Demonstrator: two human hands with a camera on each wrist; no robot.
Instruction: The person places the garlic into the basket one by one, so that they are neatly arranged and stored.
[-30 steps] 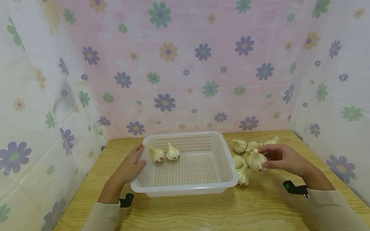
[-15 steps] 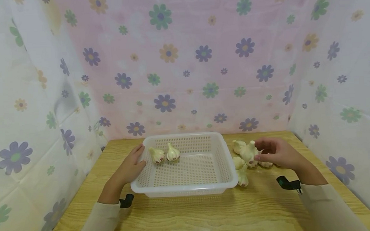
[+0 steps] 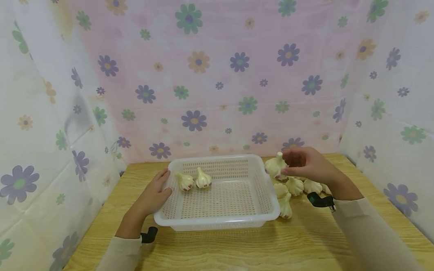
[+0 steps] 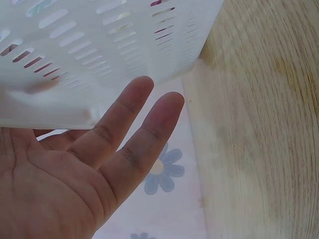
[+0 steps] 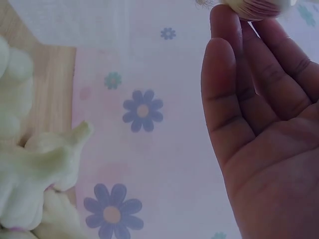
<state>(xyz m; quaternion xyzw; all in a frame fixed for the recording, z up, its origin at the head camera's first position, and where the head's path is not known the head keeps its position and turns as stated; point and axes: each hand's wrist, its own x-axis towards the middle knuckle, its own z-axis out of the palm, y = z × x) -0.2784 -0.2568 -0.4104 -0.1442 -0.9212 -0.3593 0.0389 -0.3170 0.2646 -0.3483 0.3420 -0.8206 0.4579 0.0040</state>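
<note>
My right hand [image 3: 310, 163] pinches a garlic bulb [image 3: 275, 167] between thumb and fingertips, raised just beyond the right rim of a white plastic basket [image 3: 217, 219]. In the right wrist view only the underside of that garlic bulb [image 5: 261, 7] shows, at the fingertips. Against the basket's left rim rests my left hand [image 3: 155, 194], and the left wrist view shows two of its fingers [image 4: 144, 134] stretched straight along the outside of the slotted wall. Inside the basket, two garlic bulbs [image 3: 203, 179] lie side by side at the back left.
Several more garlic bulbs [image 3: 295, 186] are clustered on the wooden table [image 3: 223, 254] beside the basket's right wall, partly under my right hand in the head view. A flower-patterned cloth [image 3: 221, 69] hangs behind the table and along both sides.
My right hand has lifted a garlic bulb from the cluster and carried it up and left toward the basket. The left hand and the basket have stayed in place.
</note>
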